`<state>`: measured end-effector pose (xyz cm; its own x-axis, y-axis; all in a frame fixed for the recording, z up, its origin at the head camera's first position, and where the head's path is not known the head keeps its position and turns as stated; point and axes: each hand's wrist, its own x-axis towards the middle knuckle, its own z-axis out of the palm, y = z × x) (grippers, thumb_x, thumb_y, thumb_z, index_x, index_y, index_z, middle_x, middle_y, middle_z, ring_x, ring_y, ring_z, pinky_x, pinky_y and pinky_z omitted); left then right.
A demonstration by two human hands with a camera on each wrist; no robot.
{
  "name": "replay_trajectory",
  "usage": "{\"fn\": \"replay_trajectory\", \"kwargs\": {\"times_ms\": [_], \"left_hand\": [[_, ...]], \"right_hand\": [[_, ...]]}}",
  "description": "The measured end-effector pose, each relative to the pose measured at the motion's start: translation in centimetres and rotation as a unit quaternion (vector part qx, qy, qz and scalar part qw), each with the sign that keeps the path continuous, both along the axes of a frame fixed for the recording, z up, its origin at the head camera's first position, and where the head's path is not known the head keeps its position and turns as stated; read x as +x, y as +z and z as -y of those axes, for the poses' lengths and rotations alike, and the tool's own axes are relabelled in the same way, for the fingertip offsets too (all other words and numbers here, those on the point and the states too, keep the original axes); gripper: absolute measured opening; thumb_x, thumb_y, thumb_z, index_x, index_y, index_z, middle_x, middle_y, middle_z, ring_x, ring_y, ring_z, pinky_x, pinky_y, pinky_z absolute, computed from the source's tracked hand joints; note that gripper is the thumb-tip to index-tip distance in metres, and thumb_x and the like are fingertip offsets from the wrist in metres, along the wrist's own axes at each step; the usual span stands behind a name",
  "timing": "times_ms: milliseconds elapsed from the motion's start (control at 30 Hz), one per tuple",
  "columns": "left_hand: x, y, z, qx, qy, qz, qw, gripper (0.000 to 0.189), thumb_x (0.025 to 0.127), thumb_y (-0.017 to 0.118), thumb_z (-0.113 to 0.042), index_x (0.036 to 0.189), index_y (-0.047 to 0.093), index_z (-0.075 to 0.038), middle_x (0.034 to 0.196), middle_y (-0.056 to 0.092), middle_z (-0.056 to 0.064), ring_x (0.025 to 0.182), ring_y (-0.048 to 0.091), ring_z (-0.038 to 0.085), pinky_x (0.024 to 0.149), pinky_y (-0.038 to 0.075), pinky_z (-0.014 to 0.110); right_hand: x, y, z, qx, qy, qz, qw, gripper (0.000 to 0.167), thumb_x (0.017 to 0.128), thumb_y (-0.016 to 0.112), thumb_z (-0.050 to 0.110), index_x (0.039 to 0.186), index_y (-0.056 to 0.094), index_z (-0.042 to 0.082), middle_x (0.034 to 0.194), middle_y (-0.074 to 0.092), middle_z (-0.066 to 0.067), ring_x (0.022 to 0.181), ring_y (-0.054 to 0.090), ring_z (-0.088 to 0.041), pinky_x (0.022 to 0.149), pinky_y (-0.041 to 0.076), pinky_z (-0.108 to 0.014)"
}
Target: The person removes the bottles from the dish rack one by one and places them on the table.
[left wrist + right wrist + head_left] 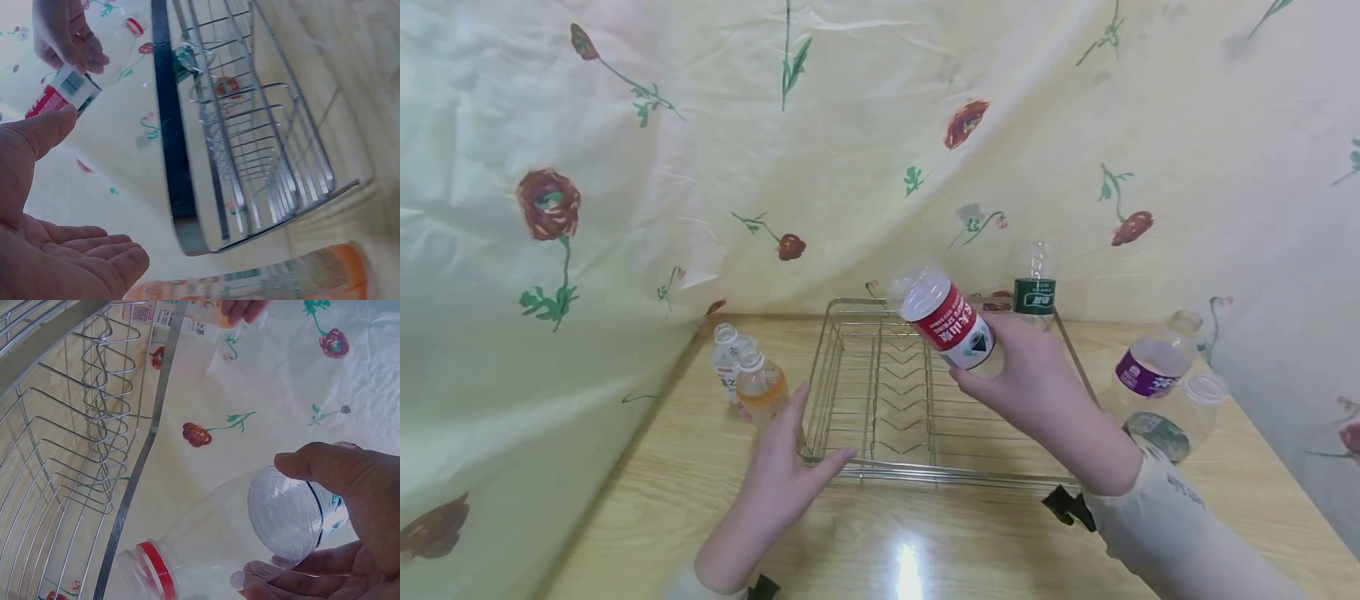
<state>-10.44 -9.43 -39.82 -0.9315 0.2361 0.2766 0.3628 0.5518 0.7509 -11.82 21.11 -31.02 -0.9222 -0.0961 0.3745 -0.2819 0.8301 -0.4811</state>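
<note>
Fingers and thumb of the right hand (1037, 375) curl around a clear plastic bottle (946, 317) with a red and white label, holding it tilted above the wire rack (880, 392), its neck pointing up and to the left. In the right wrist view the same bottle (250, 531) lies across the palm, the thumb (337, 472) pressed over its rounded base, and a red ring shows at its neck. The left hand (782, 475) rests flat on the bench (925, 542) at the rack's near left corner, its fingers straight and loose, gripping nothing; the fingertips touch or nearly touch the rack's front rail. In the left wrist view the palm (56, 250) is spread wide.

Just left of that hand stands an orange drink bottle (760, 387), with a second small bottle (727, 354) close behind it. A green-labelled bottle (1034, 292) stands behind the rack's far right corner. To the right of the rack, on the bench, sit a purple-labelled bottle (1150, 367) and another clear bottle (1180, 417) lying beside it. A flowered cloth (700, 167) hangs behind the bench.
</note>
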Motion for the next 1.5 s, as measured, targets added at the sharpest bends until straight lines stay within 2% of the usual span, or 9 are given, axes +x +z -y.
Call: {"fn": "replay_trajectory", "kwargs": {"times_ms": [233, 400, 600, 967, 1167, 1367, 1500], "left_hand": [[0.0, 1.4, -0.1, -0.019, -0.012, -0.014, 0.9996, 0.105, 0.080, 0.088, -0.037, 0.159, 0.028, -0.003, 0.159, 0.034, 0.018, 0.142, 0.034, 0.041, 0.114, 0.029, 0.057], [-0.1, 2.2, -0.2, -0.041, -0.020, -0.039, 0.9982, 0.106, 0.079, 0.088, -0.042, 0.159, 0.029, -0.005, 0.158, 0.036, 0.016, 0.142, 0.037, 0.039, 0.114, 0.030, 0.057], [-0.3, 3.0, -0.3, -0.051, -0.029, -0.052, 0.9969, 0.110, 0.078, 0.087, -0.050, 0.160, 0.028, -0.006, 0.159, 0.035, 0.015, 0.142, 0.037, 0.036, 0.114, 0.031, 0.053], [-0.2, 3.9, -0.4, -0.056, -0.036, -0.040, 0.9970, 0.110, 0.075, 0.091, -0.041, 0.160, 0.028, -0.009, 0.159, 0.036, 0.016, 0.143, 0.036, 0.036, 0.114, 0.031, 0.055], [-0.2, 4.3, -0.3, -0.066, -0.049, -0.050, 0.9954, 0.109, 0.075, 0.090, -0.047, 0.158, 0.032, -0.009, 0.157, 0.039, 0.015, 0.142, 0.038, 0.035, 0.112, 0.034, 0.056], [0.0, 5.1, -0.4, -0.077, -0.060, -0.051, 0.9939, 0.110, 0.072, 0.092, -0.045, 0.158, 0.034, -0.008, 0.157, 0.040, 0.014, 0.141, 0.039, 0.034, 0.112, 0.035, 0.055], [0.0, 5.8, -0.5, -0.083, -0.069, -0.067, 0.9919, 0.110, 0.071, 0.094, -0.042, 0.157, 0.035, -0.009, 0.154, 0.043, 0.014, 0.139, 0.043, 0.034, 0.110, 0.038, 0.055]], "right_hand": [[1.0, 0.4, 0.2, 0.010, -0.002, 0.013, 0.9999, 0.059, 0.079, 0.088, 0.024, 0.128, 0.062, 0.004, 0.114, 0.066, -0.012, 0.102, 0.062, -0.032, 0.085, 0.054, -0.055], [1.8, 0.6, 0.3, 0.008, -0.006, 0.026, 0.9996, 0.066, 0.079, 0.088, 0.025, 0.133, 0.059, 0.003, 0.119, 0.064, -0.014, 0.103, 0.061, -0.033, 0.084, 0.055, -0.057], [2.6, 0.6, 0.4, 0.015, -0.001, 0.026, 0.9996, 0.063, 0.078, 0.090, 0.025, 0.130, 0.062, 0.003, 0.120, 0.064, -0.014, 0.106, 0.062, -0.034, 0.087, 0.055, -0.057], [4.3, -0.1, 0.9, 0.054, 0.012, 0.000, 0.9985, 0.062, 0.075, 0.091, 0.026, 0.125, 0.065, 0.002, 0.117, 0.065, -0.013, 0.104, 0.062, -0.032, 0.086, 0.055, -0.055], [5.0, -0.5, 1.1, 0.077, 0.025, -0.016, 0.9966, 0.062, 0.073, 0.092, 0.028, 0.124, 0.066, 0.005, 0.113, 0.065, -0.010, 0.099, 0.063, -0.029, 0.081, 0.058, -0.051], [5.5, -0.9, 1.2, 0.091, 0.049, -0.046, 0.9936, 0.063, 0.070, 0.094, 0.025, 0.121, 0.066, 0.001, 0.109, 0.065, -0.011, 0.094, 0.064, -0.028, 0.078, 0.059, -0.047], [6.0, -0.9, 1.2, 0.096, 0.051, -0.037, 0.9934, 0.066, 0.070, 0.094, 0.026, 0.123, 0.066, 0.001, 0.107, 0.064, -0.009, 0.091, 0.063, -0.025, 0.076, 0.060, -0.044]]}}
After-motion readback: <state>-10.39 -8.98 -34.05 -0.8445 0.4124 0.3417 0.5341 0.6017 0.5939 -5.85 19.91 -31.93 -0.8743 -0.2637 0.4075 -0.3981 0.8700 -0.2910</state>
